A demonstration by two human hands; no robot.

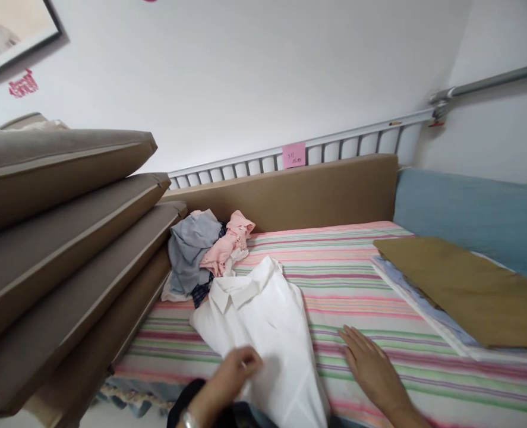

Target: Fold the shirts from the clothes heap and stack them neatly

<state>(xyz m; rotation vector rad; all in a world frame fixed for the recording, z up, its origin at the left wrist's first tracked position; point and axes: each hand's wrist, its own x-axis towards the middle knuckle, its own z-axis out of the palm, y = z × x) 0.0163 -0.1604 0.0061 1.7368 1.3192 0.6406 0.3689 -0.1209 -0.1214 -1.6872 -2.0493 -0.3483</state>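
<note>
A white collared shirt (263, 321) lies flat on the striped sheet (361, 279), collar toward the wall. My left hand (230, 377) pinches the shirt's fabric near its lower part, fingers closed on the cloth. My right hand (372, 368) rests flat on the sheet just right of the shirt, fingers stretched out and holding nothing.
A heap of grey, pink and dark clothes (207, 252) sits behind the shirt by the brown backboard (299, 190). Stacked brown cushions (62, 238) fill the left. A folded brown cloth (468, 291) on white and pale-blue layers lies at the right, with a blue pillow (472, 217) behind.
</note>
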